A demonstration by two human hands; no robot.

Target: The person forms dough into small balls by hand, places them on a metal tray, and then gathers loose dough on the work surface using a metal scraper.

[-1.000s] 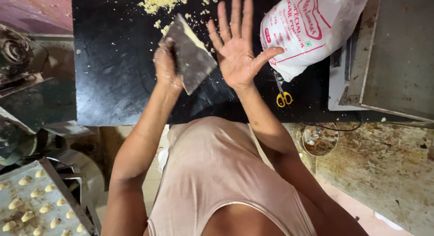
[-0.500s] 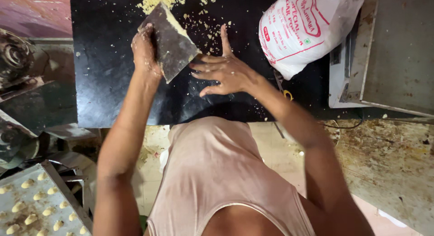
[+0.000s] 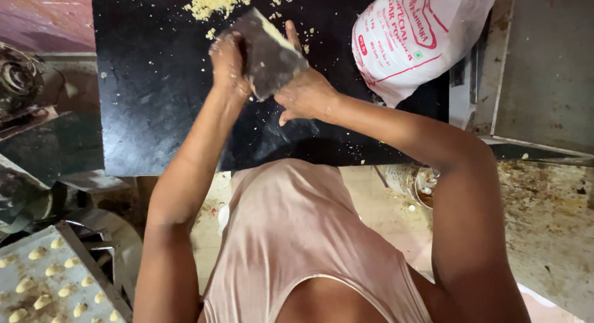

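My left hand (image 3: 228,62) grips a flat grey metal scraper (image 3: 267,58), held tilted above a black slab worktop (image 3: 148,112). My right hand (image 3: 304,91) is pressed against the scraper's right side, its fingers mostly hidden behind the blade. Both hands are dusted with pale crumbs. A heap of yellow crumbly dough (image 3: 216,1) lies on the slab just beyond the scraper, with loose crumbs scattered around it.
A white plastic bag (image 3: 416,35) with red print lies at the slab's right end. A grey metal surface (image 3: 544,69) stands farther right. A tray of several small pale dough pieces (image 3: 43,279) sits lower left. A dark machine part (image 3: 15,81) is at the left edge.
My right hand, held up with fingers spread a second ago, has dropped and moved left against the scraper. The left hand and scraper shifted slightly toward the crumb heap.
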